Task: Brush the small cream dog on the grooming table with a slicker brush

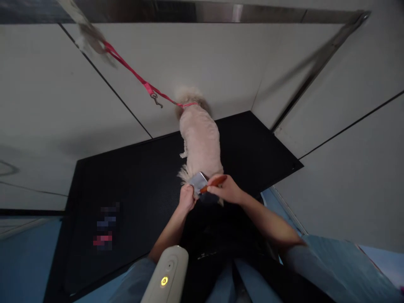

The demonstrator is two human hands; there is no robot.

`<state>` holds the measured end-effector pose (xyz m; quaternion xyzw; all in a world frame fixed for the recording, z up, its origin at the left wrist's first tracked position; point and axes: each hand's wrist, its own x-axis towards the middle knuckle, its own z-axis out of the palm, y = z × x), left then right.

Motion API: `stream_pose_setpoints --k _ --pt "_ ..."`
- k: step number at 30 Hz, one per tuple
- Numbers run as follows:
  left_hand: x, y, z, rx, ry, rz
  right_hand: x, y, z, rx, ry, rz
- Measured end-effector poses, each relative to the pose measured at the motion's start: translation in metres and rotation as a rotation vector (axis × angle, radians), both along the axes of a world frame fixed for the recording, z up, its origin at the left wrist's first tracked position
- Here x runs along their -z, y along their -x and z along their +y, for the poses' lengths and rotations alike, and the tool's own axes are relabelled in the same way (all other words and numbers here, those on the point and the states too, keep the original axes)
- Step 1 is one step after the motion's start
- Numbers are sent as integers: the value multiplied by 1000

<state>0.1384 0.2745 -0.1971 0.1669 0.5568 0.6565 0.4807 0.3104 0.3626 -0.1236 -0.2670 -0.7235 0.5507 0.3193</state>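
A pale dog point(200, 134) with a close-clipped back stands facing away from me. In my right hand point(232, 190) is a slicker brush point(198, 181), gripped by its orange-brown handle. The flat grey head of the brush lies against the fur at the dog's rear. Close beside that head, my left hand point(187, 198) is closed on fur at the hindquarters; which part it holds, I cannot tell. A pink leash point(129, 69) with a metal clip runs from the dog's neck up to the left. The dog's face is hidden.
Under the dog is a black grooming table point(126, 181) against pale wall panels point(221, 54). A metal bar point(202, 11) crosses the top. Pixelated items point(105, 227) lie at the table's left. Low in front of me is a pale device point(168, 273) with a lit yellow button.
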Motion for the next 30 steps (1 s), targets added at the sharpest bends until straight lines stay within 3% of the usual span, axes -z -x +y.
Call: stream_pose_setpoints --k 1,3,5,8,9,12,16,20,25,28,30 --pt "-2 1 -1 -10 -10 2 -4 6 12 11 -15 20" --pt "-6 1 -4 -17 -23 -16 -12 12 26 171 -87 94" --pt "-9 2 -5 -3 -33 -49 -17 14 28 249 -160 130" --pt "-13 3 -5 21 -56 -90 -21 15 14 109 -224 71" --pt "-14 3 -5 36 -64 -103 -22 16 9 102 -249 61" --pt "-19 0 0 84 -87 -145 -27 17 0 259 -346 141" --pt "-28 -6 5 115 -70 -193 -36 11 1 139 -294 129" --pt "-32 -13 3 111 -93 -225 -43 1 8 374 -344 244" --pt "-29 -16 -2 135 -108 -247 -39 -1 4 114 -306 107" --pt "-28 -15 -5 161 -145 -237 -35 0 -1 308 -419 207" --pt "-27 -14 -6 173 -146 -238 -35 0 -3 272 -461 187"
